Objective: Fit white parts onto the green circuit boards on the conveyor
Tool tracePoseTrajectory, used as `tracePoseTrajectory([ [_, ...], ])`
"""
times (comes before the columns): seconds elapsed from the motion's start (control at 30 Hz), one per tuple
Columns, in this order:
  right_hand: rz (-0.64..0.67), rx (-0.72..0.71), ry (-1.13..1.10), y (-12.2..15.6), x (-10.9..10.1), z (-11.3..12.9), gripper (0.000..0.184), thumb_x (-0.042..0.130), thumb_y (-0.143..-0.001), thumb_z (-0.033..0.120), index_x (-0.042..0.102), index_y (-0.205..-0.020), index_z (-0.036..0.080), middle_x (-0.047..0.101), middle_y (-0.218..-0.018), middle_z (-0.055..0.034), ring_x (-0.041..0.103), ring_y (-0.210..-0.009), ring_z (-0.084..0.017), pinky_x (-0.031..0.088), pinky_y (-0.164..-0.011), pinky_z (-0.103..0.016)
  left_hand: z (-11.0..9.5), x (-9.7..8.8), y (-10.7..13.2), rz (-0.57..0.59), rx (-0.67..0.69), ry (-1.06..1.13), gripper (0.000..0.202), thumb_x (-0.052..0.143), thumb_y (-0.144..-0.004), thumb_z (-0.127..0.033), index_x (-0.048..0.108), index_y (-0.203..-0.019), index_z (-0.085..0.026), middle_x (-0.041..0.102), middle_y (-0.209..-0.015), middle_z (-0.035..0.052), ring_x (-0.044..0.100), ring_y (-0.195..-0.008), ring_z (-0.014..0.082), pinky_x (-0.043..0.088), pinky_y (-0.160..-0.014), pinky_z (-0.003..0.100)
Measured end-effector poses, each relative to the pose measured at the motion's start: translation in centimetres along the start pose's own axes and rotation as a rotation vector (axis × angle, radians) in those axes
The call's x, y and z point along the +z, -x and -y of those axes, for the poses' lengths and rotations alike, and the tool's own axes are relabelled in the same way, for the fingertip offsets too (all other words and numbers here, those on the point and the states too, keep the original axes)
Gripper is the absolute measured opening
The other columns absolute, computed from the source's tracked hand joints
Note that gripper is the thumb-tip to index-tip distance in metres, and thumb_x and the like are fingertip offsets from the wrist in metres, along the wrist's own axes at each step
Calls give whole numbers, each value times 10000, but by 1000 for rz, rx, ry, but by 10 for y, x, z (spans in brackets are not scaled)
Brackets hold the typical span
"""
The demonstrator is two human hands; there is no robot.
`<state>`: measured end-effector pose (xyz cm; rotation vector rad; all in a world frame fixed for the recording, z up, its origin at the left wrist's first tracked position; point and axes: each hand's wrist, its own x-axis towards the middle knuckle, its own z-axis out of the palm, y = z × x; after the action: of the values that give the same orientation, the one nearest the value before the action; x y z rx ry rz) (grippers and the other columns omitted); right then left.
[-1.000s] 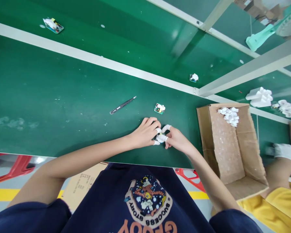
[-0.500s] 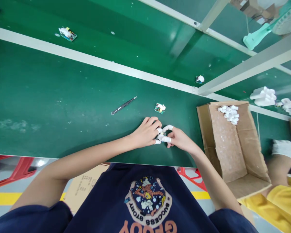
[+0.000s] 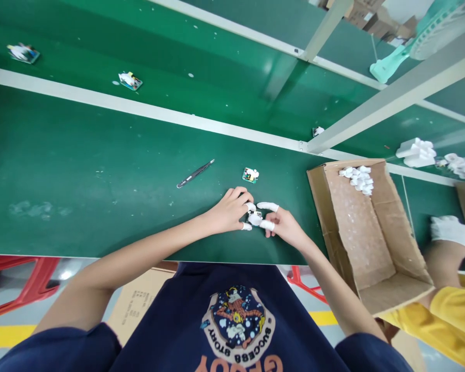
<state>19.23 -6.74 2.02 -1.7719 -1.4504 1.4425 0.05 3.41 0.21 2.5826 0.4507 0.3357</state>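
– where was the small circuit board (image 3: 254, 218)?
– left of the cardboard box (image 3: 362, 237), between the left hand (image 3: 232, 211) and the right hand (image 3: 285, 226), at the tabletop (image 3: 101, 206); i couldn't tell whether it rested there.
– and the fingers?
– the left hand had its white-capped fingers slightly parted at the board's left side; i couldn't tell whether they gripped it. the right hand's capped fingers stood wide apart, holding nothing, the thumb near the board's right side.
– anything else?
– a second board (image 3: 250, 175) lay left of the box too, and black tweezers (image 3: 196, 173) farther left of it. white pieces (image 3: 358, 180) sat clustered inside it.
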Motion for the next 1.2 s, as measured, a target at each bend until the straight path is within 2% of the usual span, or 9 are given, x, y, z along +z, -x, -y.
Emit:
tracePoseTrajectory([
  [0.17, -224, -110, 294, 8, 14, -12, 442, 625, -820, 406, 619, -1189, 163, 512, -577, 40, 447, -492, -117, 399, -545, -254, 1, -3, 0, 27, -30, 66, 255, 709, -754, -213, 607, -974, -133, 559, -1141, 90, 388, -1155, 285, 362, -890, 411],
  [0.43, -182, -58, 188, 2, 15, -7, 413, 599, -839, 450, 603, -1144, 172, 457, -509, 75, 450, -462, -126, 388, -547, -254, 0, 2, 0, 11, -46, 97, 273, 700, -775, -270, 593, -997, -152, 559, -1131, 84, 396, -1153, 289, 355, -894, 419],
  [0.57, -215, 7, 378, -3, 19, -1, 243, 615, -810, 446, 587, -807, 204, 457, -494, 61, 434, -459, -131, 352, -552, -252, 0, 0, 0, 20, -44, 83, 252, 683, -782, -231, 591, -1003, -152, 562, -1136, 86, 391, -1162, 288, 351, -891, 417],
  [0.63, -260, 32, 437, -5, 21, 0, 260, 582, -824, 434, 549, -692, 212, 445, -490, 51, 414, -456, -128, 328, -543, -250, 0, 0, 0, 15, -36, 84, 260, 685, -783, -242, 592, -1010, -152, 563, -1140, 86, 388, -1164, 288, 350, -894, 419],
  [0.73, -268, -4, 397, -3, 22, -3, 244, 579, -819, 434, 625, -865, 199, 434, -509, 58, 411, -470, -127, 325, -540, -241, 0, 0, 0, 10, -42, 90, 284, 696, -779, -254, 594, -1020, -144, 566, -1137, 84, 388, -1160, 287, 352, -901, 425],
  [0.87, -283, -128, 288, 4, 22, -11, 468, 579, -816, 463, 613, -1180, 171, 378, -529, 71, 372, -483, -115, 336, -538, -235, -1, -1, -1, 18, -71, 100, 255, 706, -761, -228, 606, -978, -139, 570, -1126, 85, 388, -1162, 287, 362, -899, 424],
  [0.97, -321, -150, 249, 5, 23, -15, 442, 575, -819, 452, 651, -1148, 165, 338, -531, 70, 328, -484, -110, 334, -526, -238, -2, -1, -2, 20, -81, 103, 236, 708, -756, -220, 610, -954, -137, 570, -1130, 86, 389, -1161, 288, 364, -900, 425],
  [1.13, -304, -115, 237, 2, 22, -14, 356, 574, -814, 490, 727, -860, 172, 302, -519, 55, 286, -489, -108, 310, -494, -249, 0, 2, -1, 9, -85, 115, 237, 719, -756, -251, 614, -940, -143, 572, -1117, 75, 393, -1151, 276, 362, -895, 416],
  [1.2, -294, -106, 220, 1, 22, -15, 374, 570, -814, 503, 734, -862, 171, 300, -521, 52, 280, -493, -109, 304, -490, -249, 0, 2, -1, 6, -92, 124, 246, 720, -760, -268, 615, -946, -147, 575, -1115, 71, 395, -1151, 274, 359, -895, 412],
])
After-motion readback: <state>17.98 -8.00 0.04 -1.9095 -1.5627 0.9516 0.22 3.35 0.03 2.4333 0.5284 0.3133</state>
